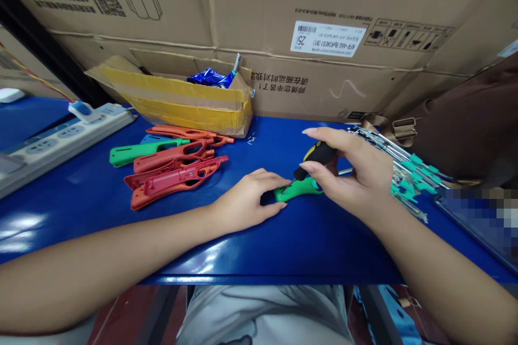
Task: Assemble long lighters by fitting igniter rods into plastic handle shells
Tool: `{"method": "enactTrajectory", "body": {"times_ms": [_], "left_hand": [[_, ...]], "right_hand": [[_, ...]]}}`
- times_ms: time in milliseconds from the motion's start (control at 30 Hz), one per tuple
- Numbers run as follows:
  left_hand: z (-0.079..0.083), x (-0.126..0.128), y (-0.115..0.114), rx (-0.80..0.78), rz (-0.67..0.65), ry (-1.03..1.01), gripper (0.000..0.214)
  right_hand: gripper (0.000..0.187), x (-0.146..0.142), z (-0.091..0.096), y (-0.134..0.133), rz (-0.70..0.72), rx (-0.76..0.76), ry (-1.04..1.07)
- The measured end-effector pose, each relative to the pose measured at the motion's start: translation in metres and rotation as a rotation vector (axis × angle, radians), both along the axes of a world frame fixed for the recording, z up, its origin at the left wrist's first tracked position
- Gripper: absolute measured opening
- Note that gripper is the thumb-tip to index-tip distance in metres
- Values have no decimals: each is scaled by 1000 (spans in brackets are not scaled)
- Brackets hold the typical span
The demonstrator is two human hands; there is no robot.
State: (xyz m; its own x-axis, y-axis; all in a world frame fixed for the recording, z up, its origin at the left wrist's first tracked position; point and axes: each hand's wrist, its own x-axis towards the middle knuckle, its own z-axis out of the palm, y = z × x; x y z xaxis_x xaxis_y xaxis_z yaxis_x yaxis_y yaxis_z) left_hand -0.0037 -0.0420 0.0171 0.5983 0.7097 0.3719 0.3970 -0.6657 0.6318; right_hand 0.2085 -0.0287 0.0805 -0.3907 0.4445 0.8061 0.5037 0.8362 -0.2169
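Green plastic handle shell (297, 188): flat on blue tabletop (307, 242), long axis left-right. Left hand (246, 199) presses its left end; right hand (352, 172) grips yellow-black screwdriver (318, 155), tip down-left onto it.

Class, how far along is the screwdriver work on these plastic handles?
Done, apparently: the teal-handled rods stacked at the right. In hand: the left hand steadies a green handle while the right hand puts the screwdriver to it. Left, probably: the red and green shells piled at the left.
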Motion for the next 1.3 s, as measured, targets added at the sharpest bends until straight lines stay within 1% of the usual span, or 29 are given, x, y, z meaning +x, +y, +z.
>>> {"method": "enactTrajectory", "body": {"times_ms": [33, 133, 167, 200, 233, 300, 333, 367, 400, 467, 500, 533, 567, 667, 700, 733, 867, 900, 933, 967, 1033, 1067, 1100, 1133, 1233, 1267, 1300], "left_hand": [[0, 0, 0, -4, 0, 2, 34], [0, 0, 0, -7, 1, 8, 34], [0, 0, 0, -6, 1, 10, 34], [0, 0, 0, -2, 2, 9, 34], [0, 0, 0, 1, 2, 9, 33], [-1, 0, 1, 2, 5, 10, 33], [-1, 0, 1, 1, 7, 10, 33], [-1, 0, 1, -1, 9, 10, 32], [-1, 0, 1, -2, 10, 11, 32], [0, 0, 1, -6, 13, 13, 31], [0, 0, 0, -6, 15, 14, 31], [0, 0, 0, -7, 18, 13, 32], [0, 0, 0, -7, 18, 12, 32], [-1, 0, 0, 3, 12, 5, 35], [-1, 0, 1, 7, 9, 1, 35], [-1, 0, 1, 10, 8, 0, 36], [-2, 0, 1, 7, 17, 6, 35], [-3, 0, 1, 9, 17, 6, 36], [-3, 1, 1, 14, 16, 3, 36], [-3, 1, 1, 18, 13, -1, 36], [-2, 1, 1, 24, 8, -4, 36], [-2, 1, 1, 23, 9, -3, 36], [-2, 1, 1, 21, 12, -1, 36], [-2, 1, 1, 17, 14, 3, 36], [-2, 1, 1, 9, 22, 11, 35], [-2, 1, 1, 9, 25, 13, 35], [-1, 1, 1, 10, 27, 13, 35]], "right_hand": [[35, 0, 0, 0, 27, -40, -8], [42, 1, 1, -1, 161, -258, -1], [41, 1, 1, -1, 176, -280, 7], [38, 1, 1, -1, 161, -253, 12], [35, 1, 1, -1, 122, -187, 9], [31, 0, 3, -1, 44, -8, -18], [32, 0, 4, -2, 34, 58, -39], [33, 0, 5, -4, 52, 77, -66], [36, -1, 6, -5, 90, 47, -89], [42, -2, 6, -8, 178, -89, -105], [43, -2, 6, -9, 200, -149, -99], [42, -3, 5, -9, 199, -170, -88], [39, -3, 5, -8, 176, -140, -73], [31, -1, 4, -4, 52, 51, -54], [29, 0, 3, -3, 34, 67, -59], [29, 0, 3, -2, 46, 34, -59], [38, 0, 0, 0, 252, -330, 7], [37, -1, -1, 0, 268, -361, 31], [36, -1, -1, 0, 249, -341, 50], [33, -1, -1, 0, 200, -281, 59], [30, -1, 0, 0, 84, -110, 46], [29, -1, 1, 0, 51, -39, 32], [28, -1, 2, -1, 48, -9, 17], [27, 0, 3, -2, 77, -32, 5], [35, -1, 5, -5, 234, -262, 22], [36, -1, 5, -6, 259, -312, 35], [35, -2, 5, -6, 256, -313, 42]]}}
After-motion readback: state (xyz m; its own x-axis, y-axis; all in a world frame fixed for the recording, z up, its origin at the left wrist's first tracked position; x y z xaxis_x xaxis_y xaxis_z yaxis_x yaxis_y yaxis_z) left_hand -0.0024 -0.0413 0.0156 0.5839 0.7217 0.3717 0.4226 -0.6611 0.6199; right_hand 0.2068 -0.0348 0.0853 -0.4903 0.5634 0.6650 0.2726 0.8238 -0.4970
